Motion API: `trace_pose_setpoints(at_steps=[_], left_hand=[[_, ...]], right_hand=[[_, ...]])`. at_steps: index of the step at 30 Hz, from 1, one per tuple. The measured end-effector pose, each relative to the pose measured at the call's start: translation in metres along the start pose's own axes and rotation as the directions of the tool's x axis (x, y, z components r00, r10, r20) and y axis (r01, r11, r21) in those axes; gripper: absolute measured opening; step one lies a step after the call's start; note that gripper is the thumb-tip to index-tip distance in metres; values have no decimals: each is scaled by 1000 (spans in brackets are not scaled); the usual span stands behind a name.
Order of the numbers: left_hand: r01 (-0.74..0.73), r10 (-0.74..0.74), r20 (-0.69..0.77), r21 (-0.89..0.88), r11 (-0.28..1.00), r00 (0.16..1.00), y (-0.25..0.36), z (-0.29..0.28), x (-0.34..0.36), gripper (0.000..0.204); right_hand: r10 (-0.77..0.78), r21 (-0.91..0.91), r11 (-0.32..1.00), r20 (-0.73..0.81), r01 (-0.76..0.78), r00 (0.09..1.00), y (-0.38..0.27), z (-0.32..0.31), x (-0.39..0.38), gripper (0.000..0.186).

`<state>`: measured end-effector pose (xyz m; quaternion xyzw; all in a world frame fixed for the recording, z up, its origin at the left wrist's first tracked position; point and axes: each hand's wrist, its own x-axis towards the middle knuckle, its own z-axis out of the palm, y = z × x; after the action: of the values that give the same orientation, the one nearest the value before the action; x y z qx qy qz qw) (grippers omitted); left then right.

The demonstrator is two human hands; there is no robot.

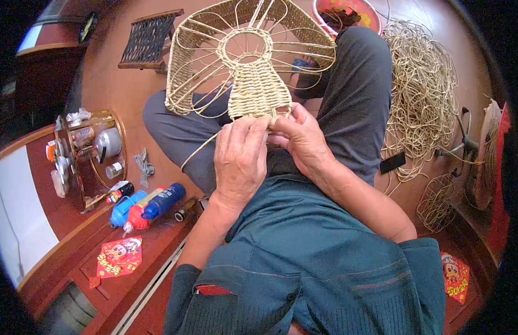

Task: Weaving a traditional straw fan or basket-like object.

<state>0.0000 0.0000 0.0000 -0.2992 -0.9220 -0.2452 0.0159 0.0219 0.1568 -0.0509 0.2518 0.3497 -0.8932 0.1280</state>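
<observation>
A half-woven basket of pale twisted cord (259, 89) lies across my lap, with a ring of loops, radiating spokes and a narrow dense woven panel ending near my fingers. My left hand (241, 156) is closed over the lower left edge of that panel, and a loose cord (200, 151) runs from under it down to the left. My right hand (303, 139) grips the panel's lower right edge with thumb and curled fingers, close beside my left fingertips. The exact strand between the fingertips is partly hidden.
A large cord tangle (421, 95), black phone (392, 162) and reel stand (465, 156) lie right. A pink tub (369, 17) is behind my knee. A small stool (144, 42), round rack (88, 142) and several bottles (164, 201) are left.
</observation>
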Motion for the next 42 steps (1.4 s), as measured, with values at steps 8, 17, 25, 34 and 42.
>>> trace_pose_setpoints(at_steps=[8, 17, 25, 34, 42], left_hand=[[28, -28, 3, 5, 1000, 1000, 20, 3, 12, 29], [70, -73, -36, -78, 994, 997, 15, 3, 11, 21], [41, -43, -28, -80, 996, 999, 11, 2, 13, 20], [51, -55, -33, -108, 993, 998, 10, 6, 13, 15], [63, -68, -43, -95, 993, 997, 10, 5, 12, 14]], right_hand=[[98, 429, 881, 248, -200, 964, 6, -39, 6, 36], [167, 413, 872, 253, -262, 953, 5, -30, 13, 36], [178, 331, 901, 304, -279, 936, 11, -35, 22, 29], [252, 560, 713, 357, -422, 900, 5, -37, 21, 19], [185, 558, 792, 167, -247, 969, -10, -46, 18, 22]])
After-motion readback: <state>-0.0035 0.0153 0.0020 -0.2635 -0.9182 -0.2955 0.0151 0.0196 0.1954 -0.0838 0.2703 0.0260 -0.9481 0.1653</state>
